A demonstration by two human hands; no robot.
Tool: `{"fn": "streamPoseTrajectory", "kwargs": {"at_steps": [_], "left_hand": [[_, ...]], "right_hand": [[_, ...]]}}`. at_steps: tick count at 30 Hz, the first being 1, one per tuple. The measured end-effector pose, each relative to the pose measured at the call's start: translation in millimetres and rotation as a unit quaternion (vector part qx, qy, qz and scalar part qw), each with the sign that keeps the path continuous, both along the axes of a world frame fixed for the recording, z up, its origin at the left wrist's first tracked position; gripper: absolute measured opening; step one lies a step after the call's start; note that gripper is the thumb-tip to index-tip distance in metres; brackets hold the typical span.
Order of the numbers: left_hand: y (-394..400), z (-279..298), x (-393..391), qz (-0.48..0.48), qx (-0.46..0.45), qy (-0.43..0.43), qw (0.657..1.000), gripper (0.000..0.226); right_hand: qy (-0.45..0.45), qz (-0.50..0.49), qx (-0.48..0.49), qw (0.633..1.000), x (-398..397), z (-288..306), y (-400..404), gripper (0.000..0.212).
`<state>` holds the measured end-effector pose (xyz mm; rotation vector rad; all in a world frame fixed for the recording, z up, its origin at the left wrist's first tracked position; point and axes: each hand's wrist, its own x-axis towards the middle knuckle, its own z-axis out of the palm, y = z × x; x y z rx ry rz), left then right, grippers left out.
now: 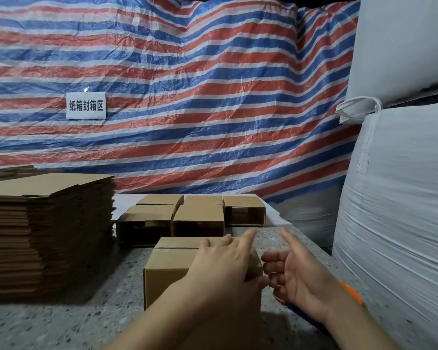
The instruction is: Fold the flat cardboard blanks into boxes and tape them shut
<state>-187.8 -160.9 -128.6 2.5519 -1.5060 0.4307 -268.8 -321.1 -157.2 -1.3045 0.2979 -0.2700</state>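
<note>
A folded brown cardboard box stands on the speckled table in front of me, with a seam across its top. My left hand lies flat on the box top, fingers straight and pointing away. My right hand is at the box's right side, index finger straight and thumb near the box's corner. Its other fingers curl round an orange and blue tape dispenser, which the hand mostly hides. A tall stack of flat cardboard blanks sits at the left.
Several folded boxes lie in rows behind the near box, some with open ends facing me. Large white bulk bags wall off the right side. A striped red, white and blue tarp hangs behind the table.
</note>
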Motion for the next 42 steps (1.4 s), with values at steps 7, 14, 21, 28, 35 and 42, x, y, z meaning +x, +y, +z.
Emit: {"fn": "streamPoseTrajectory", "kwargs": {"at_steps": [7, 14, 21, 28, 35, 42], "left_hand": [[0.9, 0.7, -1.0, -0.01, -0.015, -0.006, 1.0, 0.067], [2.9, 3.4, -0.4, -0.029, -0.008, -0.003, 1.0, 0.051], [2.3, -0.3, 2.0, -0.035, -0.015, -0.026, 0.999, 0.048], [3.0, -0.5, 2.6, -0.042, -0.023, -0.029, 0.998, 0.039], [1.3, -0.5, 1.3, -0.036, -0.014, -0.041, 0.998, 0.04], [2.0, 3.2, -3.9, -0.018, 0.011, -0.026, 0.999, 0.039]], "right_hand": [[0.09, 0.021, -0.077, 0.993, 0.7, 26.3, 0.2, 0.052], [0.126, 0.036, -0.117, 0.984, -2.0, 28.1, -3.4, 0.026], [0.115, 0.034, -0.123, 0.985, 2.5, 24.8, 0.2, 0.038], [0.071, -0.009, -0.076, 0.994, 6.9, 6.2, 3.1, 0.015], [0.007, -0.077, 0.0, 0.997, 17.5, -26.0, 25.6, 0.033], [0.022, -0.042, 0.125, 0.991, 19.1, -37.9, 35.1, 0.036]]}}
